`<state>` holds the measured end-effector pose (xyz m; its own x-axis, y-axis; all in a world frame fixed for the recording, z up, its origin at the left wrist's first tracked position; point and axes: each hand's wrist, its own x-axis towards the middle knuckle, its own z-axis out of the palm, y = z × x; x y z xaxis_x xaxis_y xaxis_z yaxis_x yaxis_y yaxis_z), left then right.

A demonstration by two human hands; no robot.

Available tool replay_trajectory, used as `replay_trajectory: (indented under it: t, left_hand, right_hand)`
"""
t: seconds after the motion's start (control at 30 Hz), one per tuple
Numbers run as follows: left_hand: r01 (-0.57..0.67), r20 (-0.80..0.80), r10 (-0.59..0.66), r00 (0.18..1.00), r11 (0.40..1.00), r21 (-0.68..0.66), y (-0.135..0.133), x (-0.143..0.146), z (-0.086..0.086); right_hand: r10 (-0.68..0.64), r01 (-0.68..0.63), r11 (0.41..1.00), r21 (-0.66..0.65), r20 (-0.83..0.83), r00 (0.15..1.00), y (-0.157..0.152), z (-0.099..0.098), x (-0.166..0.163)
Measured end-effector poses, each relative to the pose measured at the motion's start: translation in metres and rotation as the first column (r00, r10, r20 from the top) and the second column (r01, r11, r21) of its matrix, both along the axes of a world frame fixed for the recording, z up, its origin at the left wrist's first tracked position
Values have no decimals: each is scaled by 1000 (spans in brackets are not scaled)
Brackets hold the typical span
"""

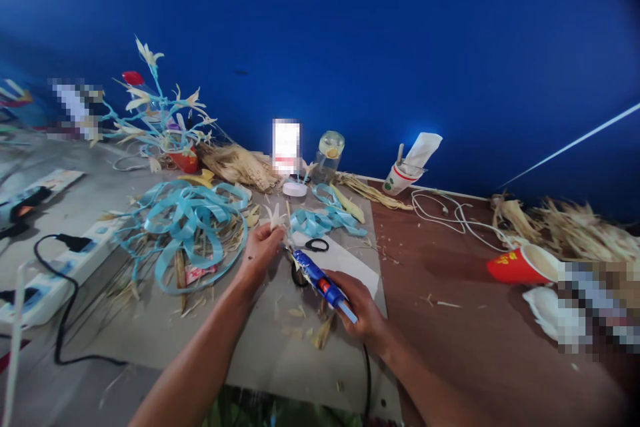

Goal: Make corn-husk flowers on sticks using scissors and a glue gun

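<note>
My right hand is wrapped round a blue glue gun, with a glue stick poking out of its rear end. The gun's nozzle points up and left, close to my left hand. Between the closed fingers of that hand is a pale husk flower, its petals spread upward. Black-handled scissors lie just beyond the gun, partly hidden by it. A white sheet of paper is under them. Whether the nozzle touches the flower cannot be made out.
Light-blue ribbon lies in loops at left, beside a power strip with plugged cords. A blue-stemmed flower branch stands in a red cup. Farther back are a glass jar and a paper cup. Another red cup lies tipped at right.
</note>
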<state>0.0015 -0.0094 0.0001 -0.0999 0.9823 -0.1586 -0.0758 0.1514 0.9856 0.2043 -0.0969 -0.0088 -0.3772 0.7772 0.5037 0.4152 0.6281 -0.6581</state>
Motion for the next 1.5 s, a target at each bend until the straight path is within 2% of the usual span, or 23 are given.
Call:
replay_trajectory:
  t: [0.27,0.6,0.9,1.1,1.27,1.5]
  left_hand:
    - [53,-42,-52,998,998,38,-2,1,4]
    - [49,-22,-50,999,999,-6,0,0,-1]
    - [42,-35,-41,999,999,16,1,0,1]
    - [89,-88,-85,992,995,42,-2,0,4]
    - [61,-43,-61,997,998,-10,0,-2,1]
    - [15,-6,-15,1000,1000,-10,-1,-2,6]
  right_hand:
    - [17,-17,1000,-9,-52,999,2,2,-4]
    - [23,-24,998,-51,-32,999,4,-11,-4]
    - [7,-7,1000,13,-1,1000,0,3,-3]
    - [4,-4,1000,1,-15,1000,4,-4,-4]
    - [13,-13,999,-45,-8,1000,4,-10,-4]
    - [29,-28,999,-45,28,999,3,-6,-3]
